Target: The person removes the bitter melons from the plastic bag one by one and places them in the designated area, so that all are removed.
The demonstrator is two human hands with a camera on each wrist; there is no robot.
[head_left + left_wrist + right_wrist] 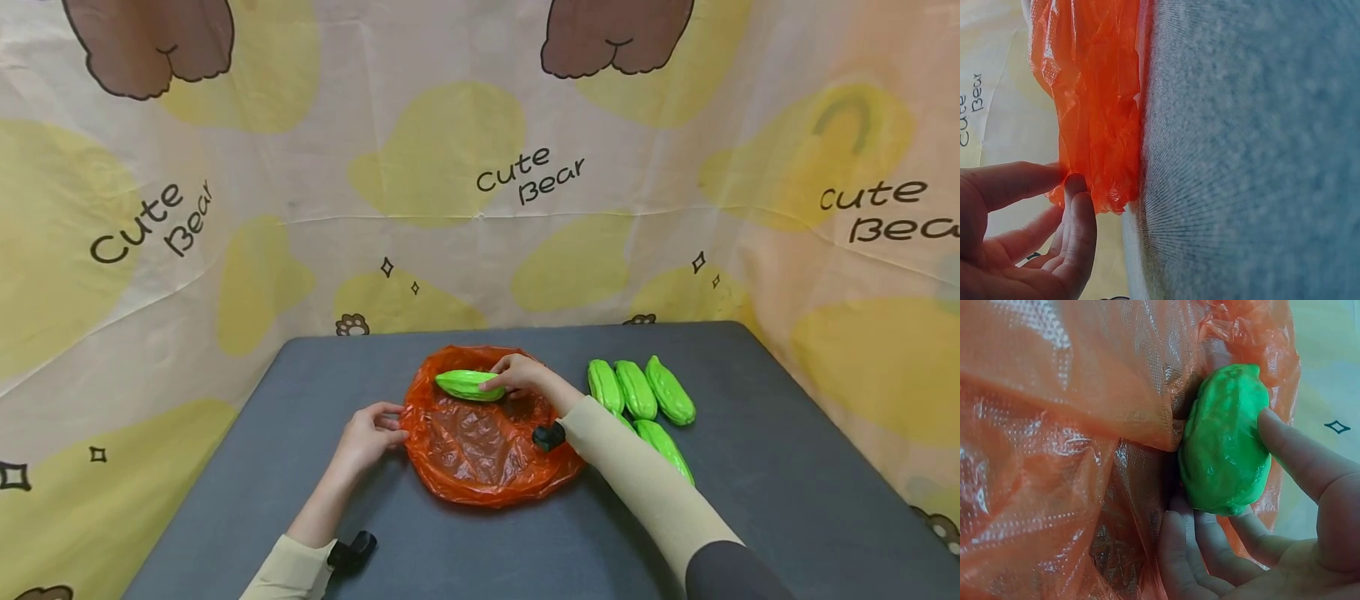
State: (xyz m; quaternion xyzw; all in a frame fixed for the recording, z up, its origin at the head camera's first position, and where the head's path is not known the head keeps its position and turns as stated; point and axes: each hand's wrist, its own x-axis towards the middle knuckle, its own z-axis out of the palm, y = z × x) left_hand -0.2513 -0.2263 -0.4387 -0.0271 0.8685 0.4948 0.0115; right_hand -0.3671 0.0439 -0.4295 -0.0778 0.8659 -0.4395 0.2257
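A round orange-red plastic bag (487, 497) lies with its mouth spread wide on the table. At its left rim my left hand (365, 435) pinches the edge of the plastic between thumb and fingers, seen close in the left wrist view. Inside the far part of the bag's mouth, my right hand (521, 375) grips a bright green bitter melon (467, 385) by its right end. The right wrist view shows the ridged bitter melon (1227, 444) with the thumb on one side and the fingers under it; the bag's film (1041, 487) surrounds it.
Several more green bitter melons (636, 390) lie grouped on the dark grey table (247, 492), right of the bag and partly behind my right sleeve (637, 471). A printed cloth (427, 167) hangs behind the table and along its sides.
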